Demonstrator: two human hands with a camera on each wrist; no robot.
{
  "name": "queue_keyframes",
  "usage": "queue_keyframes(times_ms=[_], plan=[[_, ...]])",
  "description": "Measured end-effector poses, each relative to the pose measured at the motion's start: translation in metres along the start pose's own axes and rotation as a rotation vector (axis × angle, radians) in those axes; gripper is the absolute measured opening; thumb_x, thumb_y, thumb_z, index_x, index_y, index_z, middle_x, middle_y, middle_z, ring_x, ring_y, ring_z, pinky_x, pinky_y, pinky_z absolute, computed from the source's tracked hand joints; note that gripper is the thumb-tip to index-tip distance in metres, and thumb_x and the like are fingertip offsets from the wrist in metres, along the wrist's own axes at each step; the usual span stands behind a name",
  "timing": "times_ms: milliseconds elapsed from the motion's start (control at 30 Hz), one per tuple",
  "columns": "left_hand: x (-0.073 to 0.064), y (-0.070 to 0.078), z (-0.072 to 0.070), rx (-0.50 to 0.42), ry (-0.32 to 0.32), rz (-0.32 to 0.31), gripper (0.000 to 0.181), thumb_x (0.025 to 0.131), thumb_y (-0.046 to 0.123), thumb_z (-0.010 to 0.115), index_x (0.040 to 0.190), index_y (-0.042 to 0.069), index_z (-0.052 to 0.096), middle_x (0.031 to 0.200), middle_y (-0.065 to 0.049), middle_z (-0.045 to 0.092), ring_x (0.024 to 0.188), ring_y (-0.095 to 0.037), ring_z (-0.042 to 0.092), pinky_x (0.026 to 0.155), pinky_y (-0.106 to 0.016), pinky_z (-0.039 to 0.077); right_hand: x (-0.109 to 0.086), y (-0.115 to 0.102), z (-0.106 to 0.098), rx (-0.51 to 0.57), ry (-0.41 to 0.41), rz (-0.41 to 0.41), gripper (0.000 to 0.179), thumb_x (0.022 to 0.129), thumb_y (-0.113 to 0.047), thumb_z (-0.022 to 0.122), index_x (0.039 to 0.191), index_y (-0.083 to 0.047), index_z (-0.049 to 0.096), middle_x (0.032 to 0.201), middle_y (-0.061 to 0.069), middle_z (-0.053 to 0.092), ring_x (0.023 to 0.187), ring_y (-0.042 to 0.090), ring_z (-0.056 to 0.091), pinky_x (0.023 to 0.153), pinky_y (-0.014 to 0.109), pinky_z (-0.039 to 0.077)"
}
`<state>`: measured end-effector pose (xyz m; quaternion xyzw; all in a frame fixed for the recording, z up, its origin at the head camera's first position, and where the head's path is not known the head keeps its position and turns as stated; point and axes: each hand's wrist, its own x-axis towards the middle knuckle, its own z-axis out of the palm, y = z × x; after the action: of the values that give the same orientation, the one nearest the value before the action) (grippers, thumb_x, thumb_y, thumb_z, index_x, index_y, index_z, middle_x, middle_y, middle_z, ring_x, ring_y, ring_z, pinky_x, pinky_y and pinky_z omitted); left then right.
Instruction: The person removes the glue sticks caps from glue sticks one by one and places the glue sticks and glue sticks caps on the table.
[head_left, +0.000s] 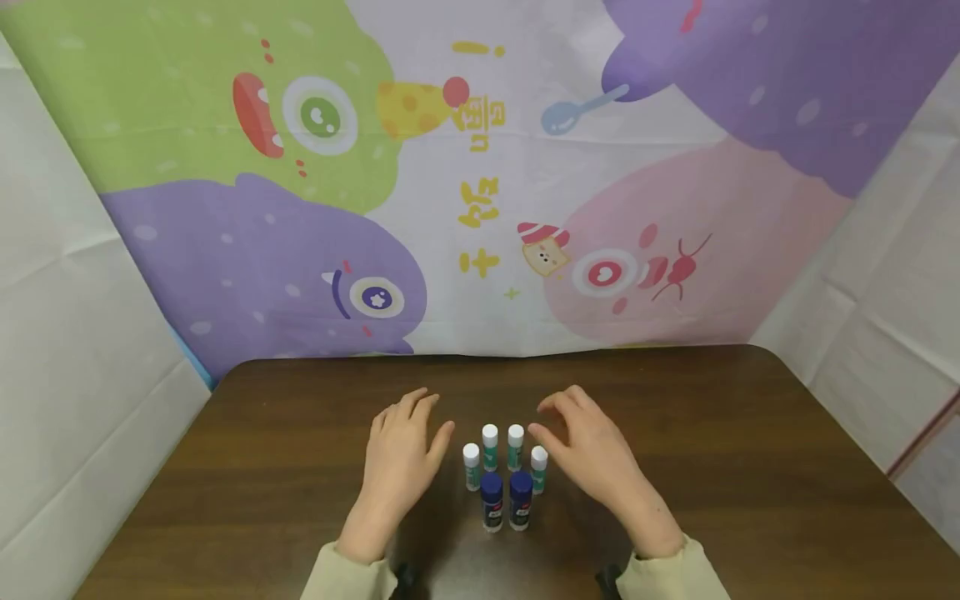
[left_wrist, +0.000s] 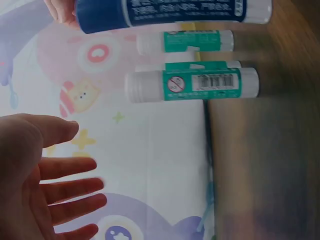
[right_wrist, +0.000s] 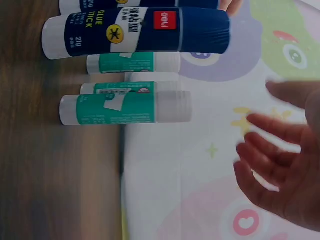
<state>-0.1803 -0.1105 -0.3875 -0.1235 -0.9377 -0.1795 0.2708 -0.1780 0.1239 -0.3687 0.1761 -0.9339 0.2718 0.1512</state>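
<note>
Several glue sticks stand upright in a small group on the table. Two bigger ones with dark blue caps, a left blue glue stick (head_left: 492,502) and a right blue glue stick (head_left: 521,501), are nearest me. Behind and beside them are slimmer green glue sticks (head_left: 490,448) with white caps. My left hand (head_left: 400,454) hovers left of the group, fingers spread and touching nothing. On the other side my right hand (head_left: 588,446) is held with relaxed fingers, its thumb close to the white caps. In the right wrist view a blue glue stick (right_wrist: 135,32) shows its printed label.
The brown wooden table (head_left: 262,467) carries the group near its front middle. Behind its far edge hangs a cloth (head_left: 480,321) printed with cartoon monsters. White fabric (head_left: 67,275) encloses the left side, and more white fabric (head_left: 847,308) the right.
</note>
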Motion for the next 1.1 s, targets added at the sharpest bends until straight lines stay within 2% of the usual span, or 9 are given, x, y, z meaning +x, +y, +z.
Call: queue_keyframes(times_ms=[100, 200, 333, 467, 567, 667, 767, 900, 1100], plan=[[0.001, 0.003, -0.003, -0.038, 0.018, 0.004, 0.03, 0.083, 0.028, 0.065, 0.104, 0.006, 0.064, 0.107, -0.009, 0.062, 0.103, -0.028, 0.055, 0.091, -0.046, 0.038, -0.003, -0.002, -0.003, 0.085, -0.082, -0.055, 0.029, 0.08, -0.038, 0.067, 0.1, -0.017, 0.061, 0.087, -0.007, 0.052, 0.078, 0.009, 0.05, 0.065, 0.023, 0.043], [0.0, 0.006, -0.006, -0.082, -0.017, 0.002, 0.024, 0.083, 0.026, 0.065, 0.101, 0.01, 0.065, 0.102, -0.004, 0.064, 0.1, -0.025, 0.057, 0.092, -0.044, 0.038, -0.005, -0.003, -0.003, 0.137, -0.179, -0.136, 0.034, 0.076, -0.04, 0.07, 0.1, -0.018, 0.062, 0.089, -0.007, 0.054, 0.078, 0.01, 0.053, 0.066, 0.022, 0.046], [-0.002, 0.011, -0.008, -0.123, -0.087, 0.039, 0.022, 0.084, 0.027, 0.064, 0.1, 0.013, 0.066, 0.099, -0.001, 0.064, 0.095, -0.022, 0.059, 0.091, -0.043, 0.04, -0.006, -0.003, 0.001, 0.131, -0.294, -0.204, 0.037, 0.072, -0.036, 0.075, 0.099, -0.014, 0.064, 0.088, -0.006, 0.056, 0.077, 0.01, 0.055, 0.066, 0.022, 0.046], [-0.002, 0.015, -0.008, -0.129, -0.113, 0.091, 0.02, 0.084, 0.027, 0.063, 0.099, 0.013, 0.066, 0.096, 0.0, 0.065, 0.092, -0.021, 0.06, 0.088, -0.041, 0.042, -0.006, -0.003, 0.004, 0.145, -0.389, -0.217, 0.028, 0.072, -0.028, 0.076, 0.094, -0.012, 0.067, 0.08, -0.008, 0.054, 0.071, 0.008, 0.052, 0.062, 0.019, 0.044], [-0.001, 0.016, -0.009, -0.137, -0.136, 0.118, 0.021, 0.083, 0.026, 0.064, 0.1, 0.013, 0.066, 0.096, 0.001, 0.065, 0.092, -0.021, 0.06, 0.088, -0.04, 0.042, -0.006, -0.002, 0.002, 0.164, -0.389, -0.241, 0.021, 0.074, -0.024, 0.075, 0.089, -0.012, 0.068, 0.077, -0.009, 0.053, 0.066, 0.005, 0.05, 0.059, 0.017, 0.042], [0.0, 0.017, -0.008, -0.158, -0.183, 0.135, 0.023, 0.083, 0.026, 0.065, 0.103, 0.014, 0.065, 0.098, 0.002, 0.064, 0.093, -0.019, 0.059, 0.089, -0.039, 0.042, -0.004, 0.0, 0.0, 0.166, -0.334, -0.277, 0.019, 0.074, -0.021, 0.075, 0.087, -0.01, 0.066, 0.077, -0.008, 0.054, 0.063, 0.002, 0.05, 0.057, 0.016, 0.043], [0.0, 0.02, -0.008, -0.201, -0.23, 0.138, 0.028, 0.082, 0.03, 0.066, 0.105, 0.015, 0.064, 0.1, 0.003, 0.064, 0.094, -0.017, 0.059, 0.09, -0.04, 0.041, -0.001, 0.003, -0.004, 0.169, -0.29, -0.26, 0.018, 0.074, -0.021, 0.074, 0.087, -0.011, 0.066, 0.077, -0.008, 0.055, 0.063, 0.002, 0.05, 0.057, 0.017, 0.044], [0.001, 0.025, -0.008, -0.249, -0.259, 0.16, 0.036, 0.08, 0.038, 0.066, 0.108, 0.016, 0.063, 0.1, 0.005, 0.063, 0.091, -0.014, 0.058, 0.089, -0.039, 0.042, 0.003, 0.006, -0.012, 0.187, -0.235, -0.222, 0.017, 0.074, -0.021, 0.074, 0.087, -0.014, 0.065, 0.076, -0.009, 0.055, 0.064, 0.003, 0.052, 0.057, 0.018, 0.045], [0.003, 0.032, -0.002, -0.332, -0.33, 0.163, 0.042, 0.078, 0.042, 0.067, 0.112, 0.016, 0.062, 0.098, 0.004, 0.063, 0.088, -0.015, 0.057, 0.084, -0.038, 0.042, 0.008, 0.004, -0.022, 0.217, -0.155, -0.232, 0.018, 0.075, -0.02, 0.074, 0.089, -0.014, 0.064, 0.079, -0.009, 0.055, 0.067, 0.003, 0.053, 0.06, 0.019, 0.047]])
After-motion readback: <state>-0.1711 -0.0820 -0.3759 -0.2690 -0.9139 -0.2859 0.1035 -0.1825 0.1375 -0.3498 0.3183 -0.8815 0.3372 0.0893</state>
